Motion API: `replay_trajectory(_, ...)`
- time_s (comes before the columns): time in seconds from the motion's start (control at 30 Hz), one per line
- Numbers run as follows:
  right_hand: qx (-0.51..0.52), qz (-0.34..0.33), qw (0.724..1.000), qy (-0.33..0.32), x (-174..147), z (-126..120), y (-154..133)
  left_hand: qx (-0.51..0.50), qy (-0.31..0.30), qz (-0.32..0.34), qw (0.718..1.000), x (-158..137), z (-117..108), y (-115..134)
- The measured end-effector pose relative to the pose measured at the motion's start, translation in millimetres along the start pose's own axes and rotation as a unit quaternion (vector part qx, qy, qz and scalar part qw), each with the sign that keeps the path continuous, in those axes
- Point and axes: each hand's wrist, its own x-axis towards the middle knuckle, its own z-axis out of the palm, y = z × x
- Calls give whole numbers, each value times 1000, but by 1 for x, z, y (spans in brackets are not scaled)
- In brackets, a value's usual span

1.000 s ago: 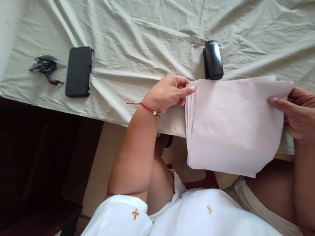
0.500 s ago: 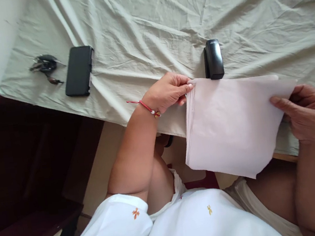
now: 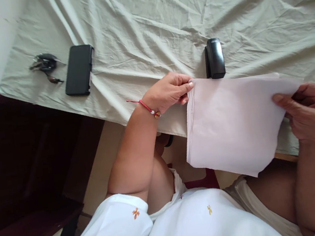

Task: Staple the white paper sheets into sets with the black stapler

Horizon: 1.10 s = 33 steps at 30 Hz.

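Observation:
A stack of white paper sheets hangs partly over the table's near edge, held between both hands. My left hand pinches its upper left corner between thumb and fingers; a red bracelet is on that wrist. At the right edge my right hand grips the sheets, thumb on top, with the other fingers partly hidden behind. Just beyond the paper's top edge a black stapler lies on the cloth, neither hand on it. The sheets cover what is beneath them.
A wrinkled grey-green cloth covers the table. On its left side lie a black phone-like case and a bunch of keys. Dark wooden furniture stands at the left, below the table edge.
Both hands and the paper have shifted very slightly to the right. Each hand keeps its hold on the sheets.

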Motion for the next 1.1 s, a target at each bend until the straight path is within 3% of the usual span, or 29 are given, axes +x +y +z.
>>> replay_trajectory(0.4, -5, 2, 1000, 12, 0, 2, 1, 18, -9, 10, 1000, 0, 2, 2)
replay_trajectory(0.6, -37, -32, 998, 44, 3, -1, 4, 2, -9, 4, 1000, 2, 3, 2)
replay_trajectory(1.1, -40, -27, 998, 28, 0, 1, -3, -11, -12, 1, 1000, 3, 3, 0)
